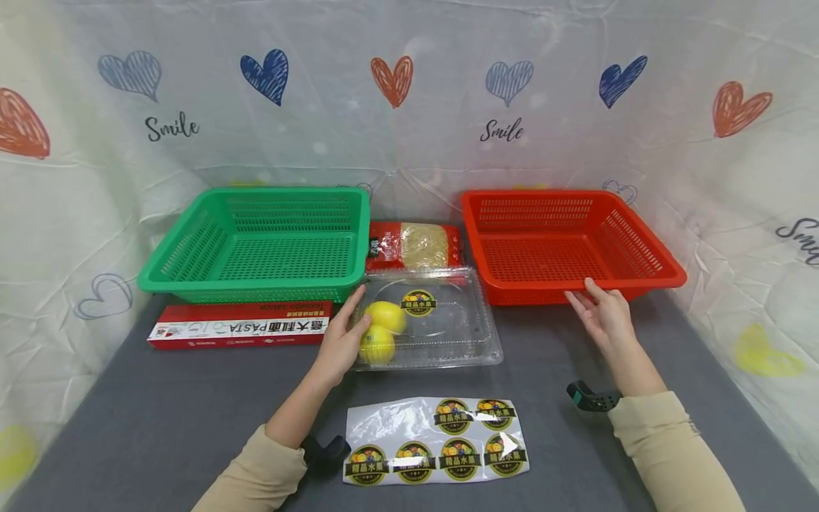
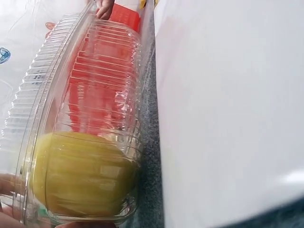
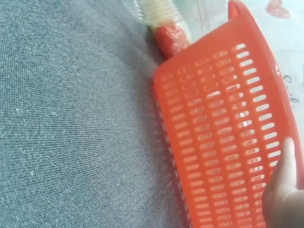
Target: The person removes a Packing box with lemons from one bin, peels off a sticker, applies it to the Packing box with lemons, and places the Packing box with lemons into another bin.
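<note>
My left hand [image 1: 342, 345] holds a clear plastic fruit box [image 1: 441, 334] by its left edge, thumb on the lid side. Two round yellow fruits [image 1: 377, 344] lie inside at that end, and a round black-and-gold sticker [image 1: 419, 303] is on the lid. In the left wrist view one yellow fruit [image 2: 83, 173] shows large through the ribbed wall. At the front rim of the red basket [image 1: 576, 296] is my right hand [image 1: 608, 318], its fingers extended. The right wrist view has a finger [image 3: 286, 161] up against the basket's slotted side.
A green basket [image 1: 256, 291] stands at the back left, with a red-and-white pasta box [image 1: 239, 327] in front of it. Between the baskets lies a red-and-clear noodle packet [image 1: 424, 245]. A sheet of round stickers [image 1: 390, 427] lies nearest me on the grey tabletop [image 1: 192, 419].
</note>
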`<state>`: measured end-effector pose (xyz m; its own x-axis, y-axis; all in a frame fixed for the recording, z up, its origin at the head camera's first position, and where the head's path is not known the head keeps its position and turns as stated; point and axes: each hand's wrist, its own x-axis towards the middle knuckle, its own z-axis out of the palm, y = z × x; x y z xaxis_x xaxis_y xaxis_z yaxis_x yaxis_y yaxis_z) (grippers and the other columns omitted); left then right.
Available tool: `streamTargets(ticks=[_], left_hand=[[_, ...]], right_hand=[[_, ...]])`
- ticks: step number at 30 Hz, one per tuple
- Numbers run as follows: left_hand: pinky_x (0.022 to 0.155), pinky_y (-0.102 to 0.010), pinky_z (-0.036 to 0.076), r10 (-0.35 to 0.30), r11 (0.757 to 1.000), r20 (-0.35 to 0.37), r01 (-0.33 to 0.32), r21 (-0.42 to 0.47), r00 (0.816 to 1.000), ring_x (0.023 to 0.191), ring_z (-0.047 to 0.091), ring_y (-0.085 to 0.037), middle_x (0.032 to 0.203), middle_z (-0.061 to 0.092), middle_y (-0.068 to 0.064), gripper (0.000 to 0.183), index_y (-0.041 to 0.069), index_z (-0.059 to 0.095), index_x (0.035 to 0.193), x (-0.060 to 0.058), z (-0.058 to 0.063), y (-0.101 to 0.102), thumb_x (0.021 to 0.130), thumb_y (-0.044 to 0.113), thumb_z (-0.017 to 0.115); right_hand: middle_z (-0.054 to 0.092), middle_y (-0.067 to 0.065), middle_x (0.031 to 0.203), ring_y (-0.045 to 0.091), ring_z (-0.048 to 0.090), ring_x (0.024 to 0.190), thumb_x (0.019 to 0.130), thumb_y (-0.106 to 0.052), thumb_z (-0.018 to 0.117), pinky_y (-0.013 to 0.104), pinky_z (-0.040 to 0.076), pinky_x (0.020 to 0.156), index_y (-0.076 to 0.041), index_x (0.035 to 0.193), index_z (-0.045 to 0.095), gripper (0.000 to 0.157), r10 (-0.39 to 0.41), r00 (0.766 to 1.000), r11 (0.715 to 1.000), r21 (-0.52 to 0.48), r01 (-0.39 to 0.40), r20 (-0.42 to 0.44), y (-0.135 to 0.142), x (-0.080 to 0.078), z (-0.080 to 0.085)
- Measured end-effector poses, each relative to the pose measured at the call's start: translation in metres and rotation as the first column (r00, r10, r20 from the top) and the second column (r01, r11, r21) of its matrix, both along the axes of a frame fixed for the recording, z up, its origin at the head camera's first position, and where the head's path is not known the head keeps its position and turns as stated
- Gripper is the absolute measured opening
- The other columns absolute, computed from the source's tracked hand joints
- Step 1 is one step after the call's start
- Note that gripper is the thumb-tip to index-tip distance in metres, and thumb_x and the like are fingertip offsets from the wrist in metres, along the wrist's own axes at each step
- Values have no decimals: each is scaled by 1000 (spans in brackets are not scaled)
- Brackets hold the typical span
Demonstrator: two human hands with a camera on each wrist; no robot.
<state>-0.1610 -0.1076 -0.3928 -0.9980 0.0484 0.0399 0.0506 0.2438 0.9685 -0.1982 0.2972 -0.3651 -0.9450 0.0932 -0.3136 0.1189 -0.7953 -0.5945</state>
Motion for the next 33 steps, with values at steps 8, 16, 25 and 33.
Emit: streamTargets(ticks=[8, 16, 25, 33], left_hand=[[108, -43, 20, 27, 999, 3, -27, 16, 1000, 137, 16, -22, 149, 22, -5, 51, 15, 33, 143, 6, 4, -1, 94, 10, 48], [108, -47, 18, 17, 997, 59, -21, 68, 998, 137, 14, -22, 148, 24, -3, 50, 18, 36, 141, 16, 9, -6, 94, 12, 50], [107, -47, 20, -15, 996, 44, 11, 85, 999, 137, 14, -21, 148, 26, -3, 50, 16, 39, 139, 29, 17, -6, 92, 9, 52], [105, -47, 24, -30, 996, 36, 27, 88, 999, 136, 14, -19, 148, 25, 0, 50, 17, 38, 139, 36, 28, -7, 92, 9, 51]], right_hand=[[34, -4, 127, 19, 56, 103, 83, -6, 63, 35, 46, 87, -25, 126, 24, 61, -7, 1000, 1000, -4, 7, -1, 1, -1, -1], [35, -2, 125, 21, 60, 94, 82, -5, 64, 35, 48, 85, -22, 120, 28, 55, -9, 1000, 1000, 6, 9, 5, 2, -1, -2], [40, -1, 118, 22, 61, 89, 82, -4, 64, 35, 49, 83, -21, 115, 30, 50, 3, 1000, 1000, -29, -3, 13, 3, -1, -4], [42, 0, 116, 22, 62, 88, 82, -5, 65, 35, 49, 83, -20, 113, 30, 49, 5, 1000, 1000, -18, -5, 14, 3, 0, -3]])
